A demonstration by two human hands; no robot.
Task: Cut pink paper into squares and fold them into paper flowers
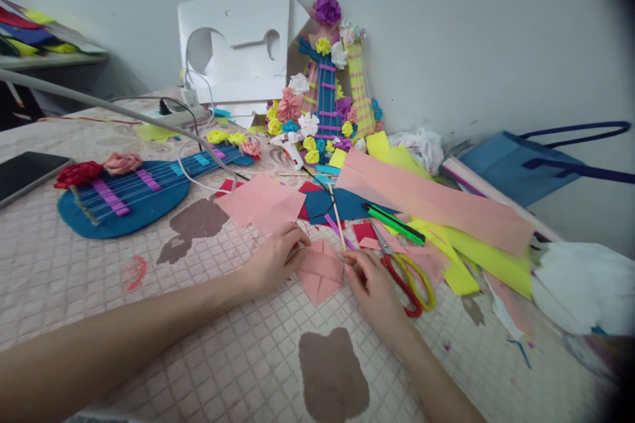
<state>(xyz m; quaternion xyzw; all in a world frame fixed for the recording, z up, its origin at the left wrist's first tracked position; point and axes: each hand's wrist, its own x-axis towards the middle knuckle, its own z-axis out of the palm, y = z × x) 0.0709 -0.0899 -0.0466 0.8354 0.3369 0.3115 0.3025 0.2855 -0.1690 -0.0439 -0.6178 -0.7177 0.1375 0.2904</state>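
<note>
A small folded piece of pink crepe paper (320, 272) lies on the table between my two hands, with creases crossing its middle. My left hand (278, 259) is closed, its thumb and forefinger pinched at the paper's left corner. At the right corner is my right hand (371, 287), fingers bent together around the lower end of a thin wooden stick (337, 215). The stick slants up and away from the paper. Scissors (409, 281) with red and yellow handles lie just right of my right hand. Beyond my left hand rest more pink sheets (265, 201).
A green cutter (397, 223) lies on paper scraps near a long pink strip (436, 195). A white glue gun (288, 147) stands farther back. Blue paper guitar (124, 201), phone (30, 175) and cable (143, 120) are left. Decorated guitars (327, 89) lean against the wall.
</note>
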